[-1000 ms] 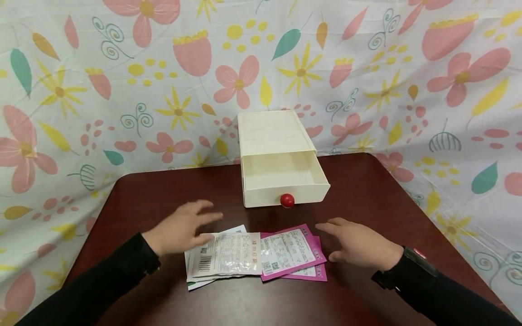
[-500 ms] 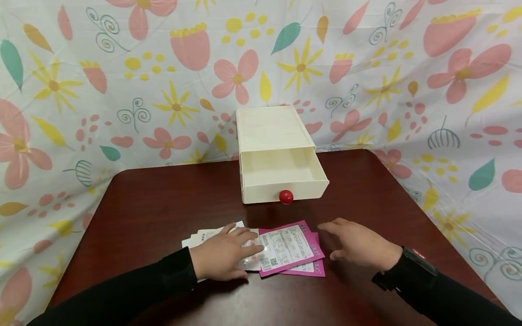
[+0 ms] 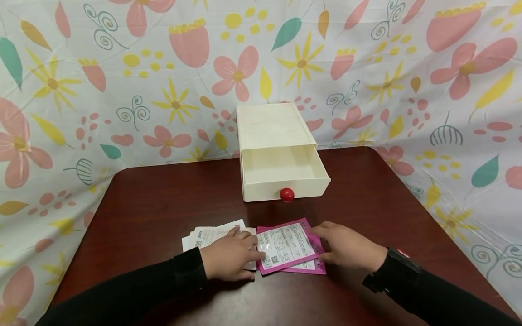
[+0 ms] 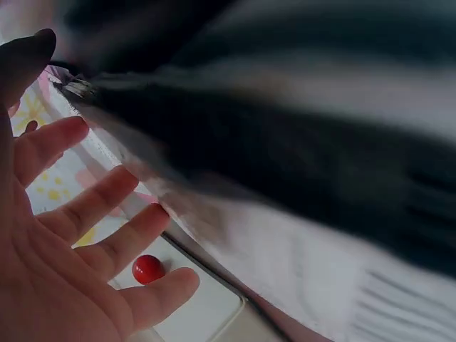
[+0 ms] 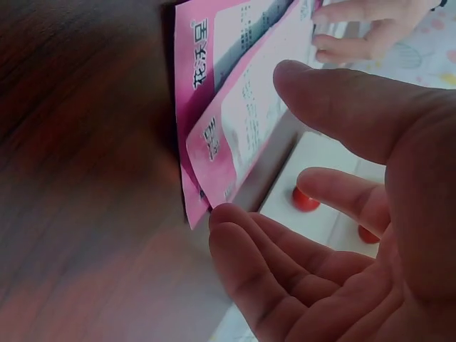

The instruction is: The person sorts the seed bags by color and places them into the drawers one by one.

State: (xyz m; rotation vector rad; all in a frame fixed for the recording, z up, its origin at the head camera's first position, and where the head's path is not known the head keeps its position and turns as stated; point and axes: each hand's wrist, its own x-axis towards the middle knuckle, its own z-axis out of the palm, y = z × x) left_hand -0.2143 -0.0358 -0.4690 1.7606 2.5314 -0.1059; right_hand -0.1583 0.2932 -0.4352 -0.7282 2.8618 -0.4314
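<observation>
My left hand (image 3: 230,256) rests on a stack of white printed packets (image 3: 208,235), its fingers fairly straight and its fingertips by the left edge of the pink packets. In the left wrist view its fingertips (image 4: 158,214) are at the edge of a white packet, which is blurred up close. Two overlapping pink packets (image 3: 285,244) with white label panels lie beside the white ones. My right hand (image 3: 348,246) is at their right end, fingers loosely bent. In the right wrist view its thumb stands apart from its fingers, close to the corner of the pink packets (image 5: 214,153).
A cream box (image 3: 273,124) stands behind the packets, with its drawer (image 3: 265,192) pulled out; nothing shows inside. The drawer has a round red knob (image 3: 287,194). All of this is on a dark brown table (image 3: 171,194), with a flowered cloth (image 3: 142,68) behind.
My left hand has moved right and down onto the white packets. My right hand has shifted slightly left to the end of the pink packets. The head view has tilted a little.
</observation>
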